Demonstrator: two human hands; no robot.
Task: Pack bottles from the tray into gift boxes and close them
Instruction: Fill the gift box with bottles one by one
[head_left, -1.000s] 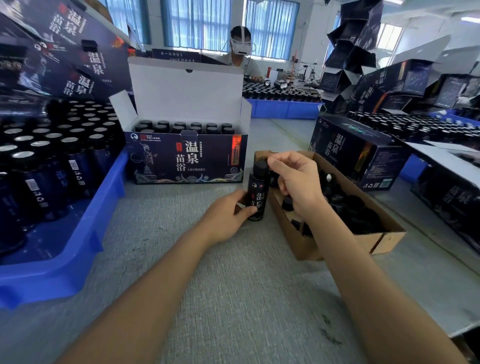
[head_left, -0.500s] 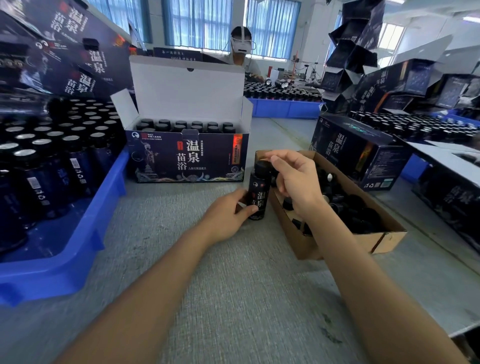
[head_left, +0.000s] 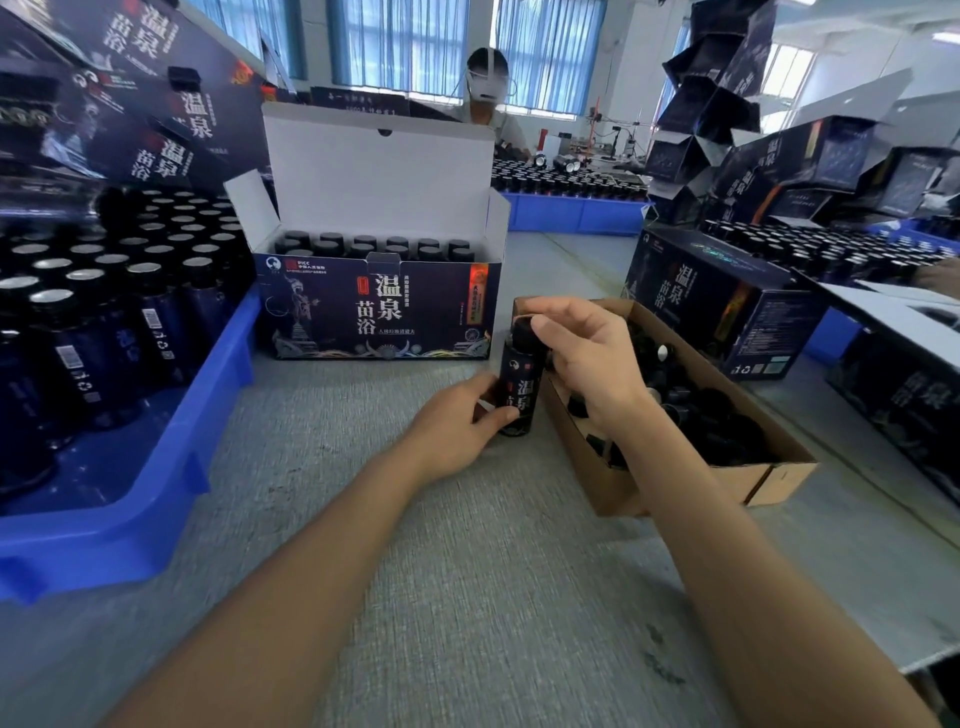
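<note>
Near, on the grey woven bench (head_left: 467, 597): left hand (head_left: 457, 421) gripping low a dark cylindrical bottle (head_left: 519, 387), upright beside a brown cardboard box (head_left: 613, 478); right hand (head_left: 592, 358) pinching its black cap (head_left: 522, 330). Left, smooth blue plastic tray (head_left: 171, 499) of bottles (head_left: 78, 332). Behind, open rectangular gift box (head_left: 379, 312), white lid raised, more bottles inside.

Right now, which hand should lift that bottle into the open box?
Left, probably. The left hand grips the bottle round its lower body, and the open gift box stands on that side. The right hand only pinches its cap.
</note>
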